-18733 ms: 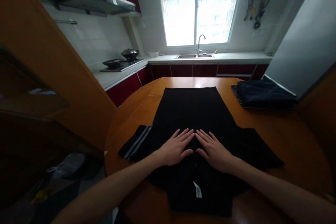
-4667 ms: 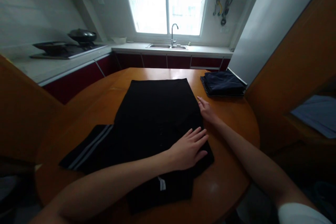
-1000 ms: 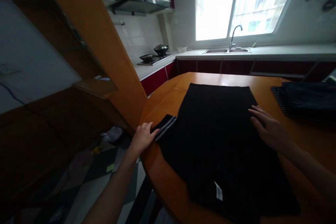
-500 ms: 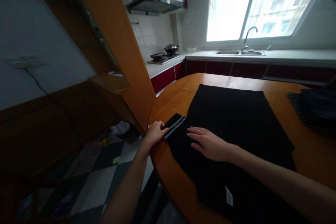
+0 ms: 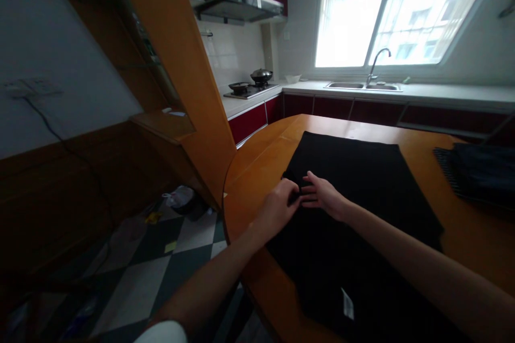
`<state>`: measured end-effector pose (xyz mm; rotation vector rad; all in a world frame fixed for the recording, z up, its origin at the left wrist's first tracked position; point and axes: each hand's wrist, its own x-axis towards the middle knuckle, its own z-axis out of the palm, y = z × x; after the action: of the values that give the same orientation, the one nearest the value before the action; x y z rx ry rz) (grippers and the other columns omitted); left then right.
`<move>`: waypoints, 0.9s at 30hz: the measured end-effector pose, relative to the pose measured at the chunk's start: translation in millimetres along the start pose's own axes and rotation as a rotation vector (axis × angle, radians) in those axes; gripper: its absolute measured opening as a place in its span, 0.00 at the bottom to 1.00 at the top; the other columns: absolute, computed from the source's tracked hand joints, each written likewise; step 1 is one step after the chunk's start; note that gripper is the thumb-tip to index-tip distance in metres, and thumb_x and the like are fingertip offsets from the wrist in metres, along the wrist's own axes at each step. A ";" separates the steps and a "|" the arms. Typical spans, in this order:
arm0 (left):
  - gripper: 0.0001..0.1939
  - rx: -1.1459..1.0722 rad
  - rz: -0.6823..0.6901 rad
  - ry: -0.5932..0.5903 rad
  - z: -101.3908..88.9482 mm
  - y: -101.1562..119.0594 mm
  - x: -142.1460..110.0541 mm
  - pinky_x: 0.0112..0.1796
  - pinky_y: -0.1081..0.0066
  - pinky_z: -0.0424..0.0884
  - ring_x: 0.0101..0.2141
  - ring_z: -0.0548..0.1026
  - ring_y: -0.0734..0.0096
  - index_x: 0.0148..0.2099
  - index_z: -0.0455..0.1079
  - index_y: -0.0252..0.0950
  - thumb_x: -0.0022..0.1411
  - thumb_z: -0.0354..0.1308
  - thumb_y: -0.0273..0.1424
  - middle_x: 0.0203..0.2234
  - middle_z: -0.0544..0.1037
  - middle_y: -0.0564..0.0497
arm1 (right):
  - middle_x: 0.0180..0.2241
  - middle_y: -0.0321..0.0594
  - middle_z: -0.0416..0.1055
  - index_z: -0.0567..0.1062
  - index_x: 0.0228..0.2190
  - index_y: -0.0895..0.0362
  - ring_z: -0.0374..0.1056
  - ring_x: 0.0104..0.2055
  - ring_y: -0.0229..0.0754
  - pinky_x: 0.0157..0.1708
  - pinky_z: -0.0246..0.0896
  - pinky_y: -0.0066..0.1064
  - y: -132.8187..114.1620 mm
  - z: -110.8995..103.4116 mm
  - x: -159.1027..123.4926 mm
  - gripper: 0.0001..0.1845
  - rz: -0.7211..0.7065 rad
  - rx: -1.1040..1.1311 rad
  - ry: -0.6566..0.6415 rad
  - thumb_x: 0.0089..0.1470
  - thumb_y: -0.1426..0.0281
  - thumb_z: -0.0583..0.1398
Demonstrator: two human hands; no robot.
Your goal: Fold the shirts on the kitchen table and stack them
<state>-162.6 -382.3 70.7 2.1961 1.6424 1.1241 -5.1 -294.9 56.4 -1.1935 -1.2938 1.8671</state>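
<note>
A black garment (image 5: 354, 171) lies spread on the wooden table (image 5: 257, 166), with a small white label (image 5: 347, 304) on its near part. At the garment's left edge my left hand (image 5: 281, 203) pinches its striped sleeve end, which is turned inward over the body; the stripes are hidden now. Close beside it, my right hand (image 5: 324, 196) hovers at or just on the black cloth, fingers apart and pointing toward the left fingertips. Whether the right fingers touch the sleeve I cannot tell.
Dark folded clothes (image 5: 483, 171) lie at the table's right. A wooden cabinet panel (image 5: 201, 118) stands against the table's left edge. Beyond are a counter with a sink (image 5: 364, 86) and a stove with a wok (image 5: 261, 75). A bag-lined bin (image 5: 183, 198) is on the floor.
My left hand has moved right, folding the striped sleeve end inward onto the garment. My right hand has shifted slightly up and right and turned, with its fingers spread.
</note>
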 end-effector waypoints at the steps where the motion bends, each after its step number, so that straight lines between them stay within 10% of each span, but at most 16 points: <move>1: 0.08 -0.041 0.068 -0.113 4.4 8.9 -6.1 0.40 0.68 0.72 0.38 0.74 0.67 0.46 0.69 0.38 0.64 0.61 0.28 0.41 0.75 0.49 | 0.45 0.51 0.76 0.69 0.57 0.58 0.75 0.37 0.45 0.34 0.72 0.36 -0.3 -3.6 2.4 0.29 0.003 -0.034 0.029 0.65 0.52 0.53; 5: 0.12 -0.141 0.245 -0.393 3.8 25.1 -28.4 0.52 0.66 0.70 0.50 0.74 0.64 0.54 0.70 0.40 0.68 0.58 0.30 0.51 0.74 0.47 | 0.40 0.47 0.76 0.71 0.56 0.61 0.72 0.35 0.42 0.30 0.68 0.30 7.2 -8.7 12.0 0.26 -0.102 -0.345 0.167 0.59 0.64 0.63; 12: 0.11 -0.074 -0.060 -0.074 -14.5 -50.1 7.5 0.48 0.64 0.72 0.45 0.77 0.64 0.48 0.74 0.37 0.69 0.51 0.26 0.44 0.79 0.46 | 0.44 0.50 0.74 0.69 0.58 0.61 0.74 0.38 0.42 0.35 0.71 0.31 23.0 -8.7 28.9 0.32 -0.246 -0.574 0.221 0.51 0.76 0.66; 17: 0.12 0.017 -0.038 -0.136 -0.5 -94.7 56.0 0.52 0.63 0.70 0.47 0.76 0.62 0.47 0.76 0.34 0.65 0.54 0.23 0.45 0.79 0.44 | 0.36 0.42 0.74 0.69 0.58 0.60 0.73 0.35 0.42 0.37 0.70 0.35 31.0 -11.3 33.0 0.31 -0.397 -0.647 0.230 0.51 0.77 0.63; 27: 0.20 -0.148 0.095 -0.177 -6.9 -76.8 9.1 0.61 0.59 0.65 0.58 0.71 0.64 0.56 0.73 0.37 0.69 0.47 0.22 0.57 0.74 0.45 | 0.36 0.40 0.72 0.68 0.59 0.58 0.71 0.37 0.41 0.44 0.69 0.38 39.1 -19.2 39.6 0.32 -0.480 -0.635 0.165 0.52 0.75 0.62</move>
<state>-223.6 -347.5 37.6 2.2273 1.3525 1.0060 -3.9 -268.6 3.7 -1.1552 -1.9427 1.0210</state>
